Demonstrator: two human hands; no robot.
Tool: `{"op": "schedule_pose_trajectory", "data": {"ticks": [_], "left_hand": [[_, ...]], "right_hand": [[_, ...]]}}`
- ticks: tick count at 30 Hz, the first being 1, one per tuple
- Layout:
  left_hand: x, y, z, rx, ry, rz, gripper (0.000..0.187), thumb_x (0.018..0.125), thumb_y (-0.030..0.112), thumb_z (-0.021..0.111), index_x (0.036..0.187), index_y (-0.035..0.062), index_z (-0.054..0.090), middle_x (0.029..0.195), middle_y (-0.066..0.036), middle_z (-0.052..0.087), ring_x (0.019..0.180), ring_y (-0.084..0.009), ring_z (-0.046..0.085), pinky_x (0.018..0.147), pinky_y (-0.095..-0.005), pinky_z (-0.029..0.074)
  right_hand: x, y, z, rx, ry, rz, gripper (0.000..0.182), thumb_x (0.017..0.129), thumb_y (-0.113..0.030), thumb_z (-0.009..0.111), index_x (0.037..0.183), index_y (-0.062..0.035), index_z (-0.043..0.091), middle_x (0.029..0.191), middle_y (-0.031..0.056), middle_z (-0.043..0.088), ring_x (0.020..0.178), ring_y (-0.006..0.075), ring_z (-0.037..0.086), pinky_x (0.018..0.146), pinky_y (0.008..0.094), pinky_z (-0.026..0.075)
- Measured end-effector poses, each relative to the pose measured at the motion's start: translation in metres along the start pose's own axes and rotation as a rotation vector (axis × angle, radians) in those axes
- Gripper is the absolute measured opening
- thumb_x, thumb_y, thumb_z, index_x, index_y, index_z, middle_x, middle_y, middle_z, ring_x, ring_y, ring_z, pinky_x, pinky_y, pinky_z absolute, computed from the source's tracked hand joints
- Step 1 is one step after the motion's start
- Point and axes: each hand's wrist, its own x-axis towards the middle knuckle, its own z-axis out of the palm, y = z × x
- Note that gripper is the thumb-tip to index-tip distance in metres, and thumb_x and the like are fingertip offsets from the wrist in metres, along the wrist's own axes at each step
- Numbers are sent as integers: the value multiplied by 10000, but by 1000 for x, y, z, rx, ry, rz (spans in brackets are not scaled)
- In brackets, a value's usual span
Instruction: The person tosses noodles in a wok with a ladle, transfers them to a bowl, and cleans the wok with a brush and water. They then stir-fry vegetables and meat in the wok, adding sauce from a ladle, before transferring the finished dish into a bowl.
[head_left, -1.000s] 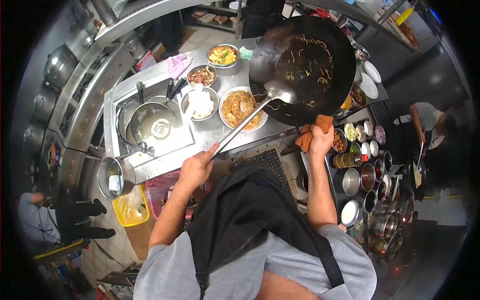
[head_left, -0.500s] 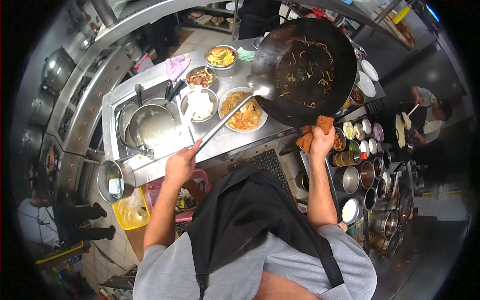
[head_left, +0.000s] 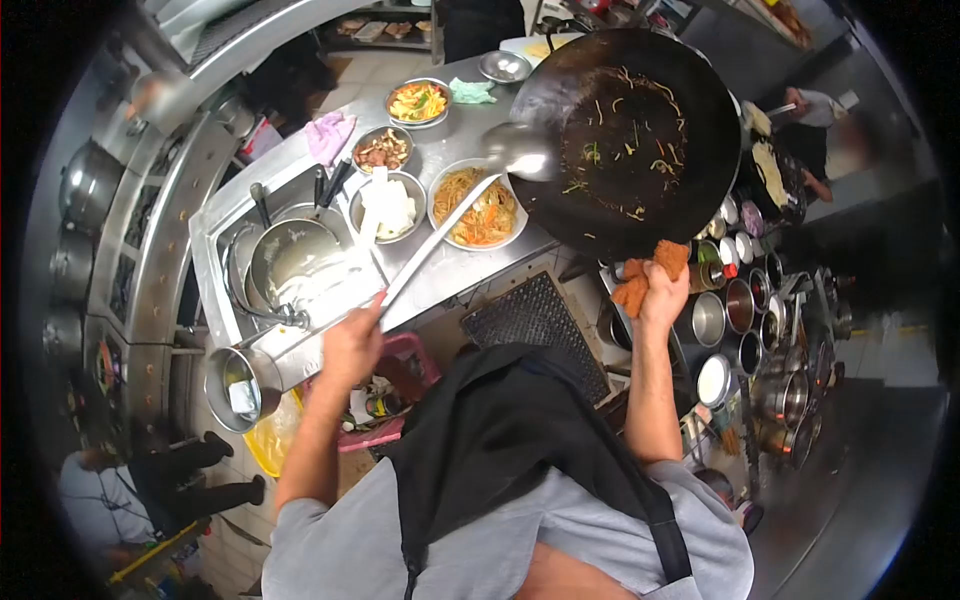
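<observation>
- Black metal wok [head_left: 625,150]: we find it tilted, its inside facing us, with noodle scraps [head_left: 674,100] and green bits stuck to it.
- Our right hand [head_left: 662,292] is closed, gripping an orange cloth [head_left: 630,292] at the near edge of the wok. We cannot tell what the cloth covers.
- Our left hand [head_left: 352,345] is closed around the handle of a long metal ladle [head_left: 520,151], whose blurred head lies at the left rim of the wok. We cannot tell whether they touch.
- Left of the wok, we record a plate of noodles [head_left: 476,208], then a bowl of white pieces [head_left: 388,207].
- Beyond these, also left of the wok, are a bowl of browned food [head_left: 382,150], a bowl of cut vegetables [head_left: 417,101] and a green cloth [head_left: 472,91].
- Farther left of the wok, we note a sink holding a pan [head_left: 295,255].
- Well to the right of the wok, a co-worker [head_left: 822,110] stands.
</observation>
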Motion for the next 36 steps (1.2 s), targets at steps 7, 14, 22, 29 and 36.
{"op": "schedule_pose_trajectory", "data": {"ticks": [7, 14, 22, 29, 36], "left_hand": [[39, 128, 87, -520, -210, 200, 625, 792, 92, 673, 1387, 203, 516, 879, -111, 675, 716, -278, 659, 652, -394, 541], [52, 189, 116, -597, -564, 431, 568, 789, 65, 684, 1340, 132, 561, 892, -161, 678, 699, -275, 661, 660, -361, 531], [30, 212, 186, -558, -864, 485, 451, 794, 64, 704, 1233, 26, 611, 873, -168, 699, 759, -260, 694, 710, -330, 533], [91, 243, 256, -762, -1107, 628, 463, 814, 36, 694, 1257, -26, 578, 857, -53, 688, 759, -82, 598, 720, -259, 502], [144, 429, 296, -914, -1591, 818, 666, 871, -15, 614, 1482, 63, 359, 911, -62, 600, 726, -92, 575, 631, -243, 488]], "right_hand": [[-97, -60, -94, 99, 261, 73, 371, 776, -33, 559, 1142, 9, 517, 915, 91, 569, 749, 226, 619, 634, 350, 536], [-226, -86, -194, 173, 712, 54, 402, 768, -90, 582, 1155, -7, 514, 967, 110, 594, 840, 245, 630, 720, 370, 540], [-327, -48, -239, 423, 1237, 116, 394, 771, -226, 661, 1094, -40, 532, 962, 145, 642, 816, 262, 646, 633, 382, 540], [-318, 5, -243, 547, 1536, -62, 387, 779, -214, 638, 1115, -52, 537, 972, 144, 664, 816, 279, 659, 653, 389, 548], [-243, 40, -288, 700, 1659, -306, 295, 808, -206, 616, 1056, -47, 592, 949, 130, 678, 809, 267, 662, 655, 397, 546]]}}
